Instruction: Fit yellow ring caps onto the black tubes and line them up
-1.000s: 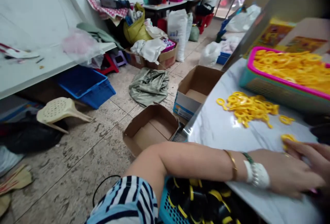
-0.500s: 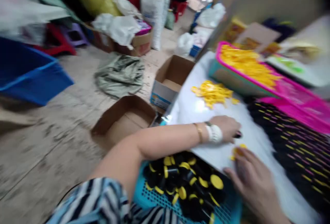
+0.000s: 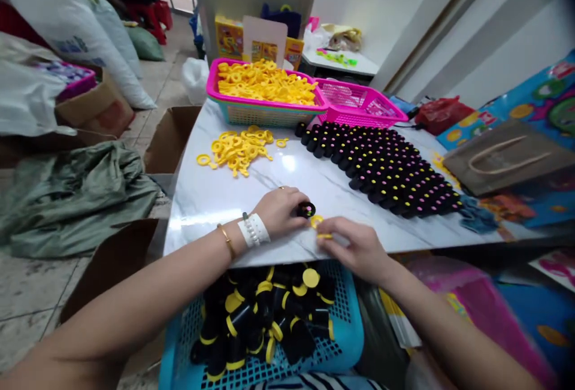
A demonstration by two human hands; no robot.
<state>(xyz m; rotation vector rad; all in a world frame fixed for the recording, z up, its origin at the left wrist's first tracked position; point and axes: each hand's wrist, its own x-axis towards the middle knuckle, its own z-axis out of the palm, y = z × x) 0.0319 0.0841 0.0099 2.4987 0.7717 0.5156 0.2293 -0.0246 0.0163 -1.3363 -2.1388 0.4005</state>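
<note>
My left hand [image 3: 279,213] is closed around a small black cylinder [image 3: 306,209] just above the white marble-patterned table [image 3: 202,213]. Facing it, my right hand [image 3: 354,245] pinches a yellow plastic ring piece [image 3: 317,221] between thumb and fingers, close to the cylinder's end. Whether ring and cylinder touch, I cannot tell. A loose pile of yellow ring pieces [image 3: 242,147] lies beyond my left hand. Rows of black cylinders [image 3: 381,165] with yellow and pink dots stand on the right. Below the table edge, a blue basket [image 3: 353,336] holds black cylinders with yellow caps [image 3: 238,318].
At the table's back sits a pink-rimmed basket [image 3: 215,93] heaped with yellow pieces, beside another pink basket [image 3: 359,105]. A brown paper bag [image 3: 507,156] is at the right. Cardboard boxes [image 3: 173,138] and a green-grey sack [image 3: 85,198] are on the floor at left.
My view has swung right, toward the table. My hands are now close together, with the cylinder's end facing the yellow ring piece.
</note>
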